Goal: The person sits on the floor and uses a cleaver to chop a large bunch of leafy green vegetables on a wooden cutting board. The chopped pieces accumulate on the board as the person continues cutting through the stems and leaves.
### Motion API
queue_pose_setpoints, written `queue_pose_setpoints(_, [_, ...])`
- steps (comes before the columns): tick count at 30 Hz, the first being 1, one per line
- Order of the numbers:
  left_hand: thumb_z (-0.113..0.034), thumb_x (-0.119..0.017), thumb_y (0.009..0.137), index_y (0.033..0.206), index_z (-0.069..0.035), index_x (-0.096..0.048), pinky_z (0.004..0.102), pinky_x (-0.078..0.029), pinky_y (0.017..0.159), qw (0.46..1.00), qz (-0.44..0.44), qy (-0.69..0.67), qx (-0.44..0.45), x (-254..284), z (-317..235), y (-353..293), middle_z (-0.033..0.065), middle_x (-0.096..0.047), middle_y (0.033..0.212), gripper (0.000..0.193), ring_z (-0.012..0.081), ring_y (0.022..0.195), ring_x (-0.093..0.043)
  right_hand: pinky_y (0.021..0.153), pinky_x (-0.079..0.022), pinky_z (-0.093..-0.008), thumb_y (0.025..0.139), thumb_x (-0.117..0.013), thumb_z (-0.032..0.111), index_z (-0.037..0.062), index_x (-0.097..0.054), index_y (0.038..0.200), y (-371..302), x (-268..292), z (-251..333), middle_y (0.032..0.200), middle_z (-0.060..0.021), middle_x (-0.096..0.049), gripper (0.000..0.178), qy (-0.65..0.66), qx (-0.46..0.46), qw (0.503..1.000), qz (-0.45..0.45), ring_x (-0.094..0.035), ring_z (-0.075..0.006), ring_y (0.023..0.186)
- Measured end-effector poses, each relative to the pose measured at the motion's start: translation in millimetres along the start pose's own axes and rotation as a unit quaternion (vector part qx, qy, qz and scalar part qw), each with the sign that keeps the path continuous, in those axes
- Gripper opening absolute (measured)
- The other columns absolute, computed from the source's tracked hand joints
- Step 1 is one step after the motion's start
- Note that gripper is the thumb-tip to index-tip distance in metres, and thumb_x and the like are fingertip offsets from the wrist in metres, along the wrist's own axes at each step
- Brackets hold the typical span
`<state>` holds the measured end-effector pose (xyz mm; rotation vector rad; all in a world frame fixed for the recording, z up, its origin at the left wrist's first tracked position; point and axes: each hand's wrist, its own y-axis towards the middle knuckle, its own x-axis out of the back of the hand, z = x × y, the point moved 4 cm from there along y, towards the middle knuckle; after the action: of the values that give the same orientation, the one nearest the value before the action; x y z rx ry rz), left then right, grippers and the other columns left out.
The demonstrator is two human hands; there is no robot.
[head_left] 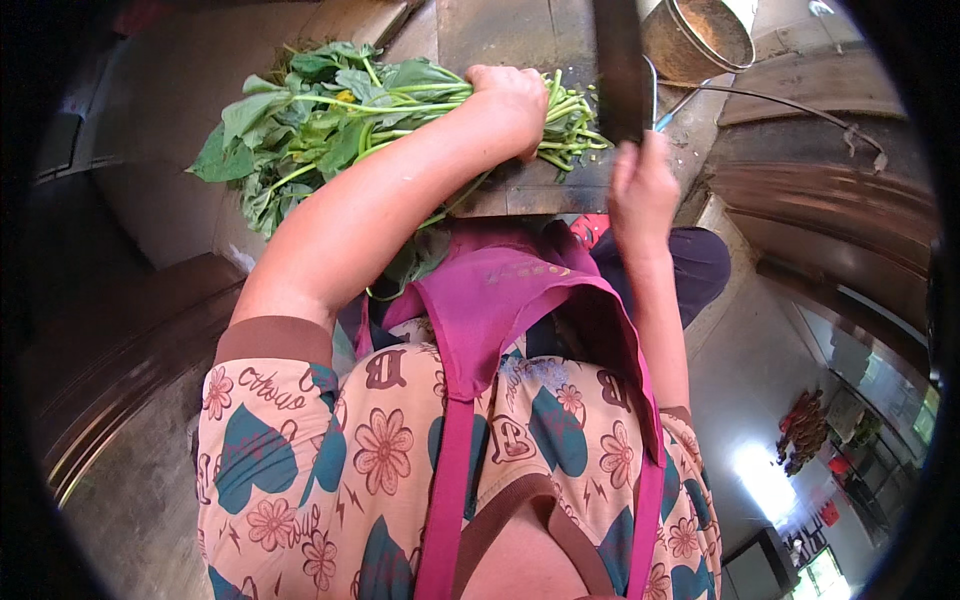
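Observation:
My left hand (512, 108) is closed around a thick bunch of leafy greens (320, 120), pressing it onto a wooden board (505, 30). The leaves spread out to the left, while the green stems (568, 115) stick out to the right of my fist with their cut ends showing. In my right hand (643, 190) is a cleaver (622, 75), its broad dark blade raised upright just right of the stem ends. The blade and fist are slightly blurred. Small green bits lie on the board around the stem ends.
A round bucket or pot (698, 42) with brownish contents stands beyond the board at the right. A thin dark rod (790, 103) with a hooked end reaches from it across a wooden surface. My pink apron (510, 290) hangs close to the board's near edge.

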<state>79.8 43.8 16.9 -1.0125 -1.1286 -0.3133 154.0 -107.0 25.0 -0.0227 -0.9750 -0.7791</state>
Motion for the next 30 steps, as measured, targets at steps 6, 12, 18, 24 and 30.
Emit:
queue_pose_setpoints(6, [-0.039,-0.085,0.056,0.11,-0.001,-0.053,0.0436,-0.052,0.08,0.999,-0.046,-0.022,0.002,-5,1,-2,0.0128,-0.068,0.101,0.073,0.0271,0.094,-0.067,0.056,-0.043,-0.0528,0.095,-0.05,0.018,0.0046,-0.048,0.096,13,15,-2,0.072,-0.0257,-0.058,0.014,-0.003,0.021,1.0,-0.02,-0.057,-0.0468,0.067])
queue_pose_setpoints(12, [-0.037,-0.085,0.056,0.109,0.0,-0.053,0.0427,-0.051,0.081,0.999,-0.042,-0.016,0.013,-11,12,-3,0.014,-0.068,0.098,0.071,0.0276,0.093,-0.067,0.059,-0.047,-0.0536,0.092,-0.051,0.017,0.0048,-0.045,0.093,9,-41,-3,0.073,-0.0254,-0.06,0.014,-0.071,0.037,0.99,0.112,-0.06,-0.0451,0.068])
queue_pose_setpoints(18, [-0.037,-0.085,0.055,0.108,0.001,-0.054,0.0422,-0.052,0.078,0.998,-0.058,-0.037,0.002,-11,21,-7,0.0155,-0.068,0.096,0.072,0.0278,0.09,-0.067,0.056,-0.046,-0.0531,0.092,-0.052,0.015,0.0051,-0.046,0.095,1,4,24,0.072,-0.025,-0.059,0.012,0.017,0.023,0.999,-0.034,-0.059,-0.0458,0.065])
queue_pose_setpoints(24, [-0.037,-0.085,0.055,0.106,0.001,-0.054,0.0416,-0.052,0.079,0.995,-0.086,-0.04,0.011,-18,25,-9,0.0146,-0.068,0.096,0.071,0.0275,0.089,-0.067,0.06,-0.046,-0.0536,0.092,-0.052,0.015,0.0046,-0.045,0.092,18,-23,13,0.072,-0.025,-0.059,0.012,-0.034,0.055,0.995,0.072,-0.059,-0.0453,0.068])
queue_pose_setpoints(30, [-0.038,-0.086,0.055,0.107,0.001,-0.053,0.0414,-0.051,0.081,0.994,-0.094,-0.052,0.014,-20,22,-10,0.0156,-0.068,0.097,0.073,0.0285,0.09,-0.067,0.06,-0.045,-0.0538,0.095,-0.05,0.021,0.005,-0.045,0.097,9,-44,13,0.076,-0.0286,-0.057,0.017,-0.052,0.009,0.993,0.102,-0.059,-0.0466,0.073])
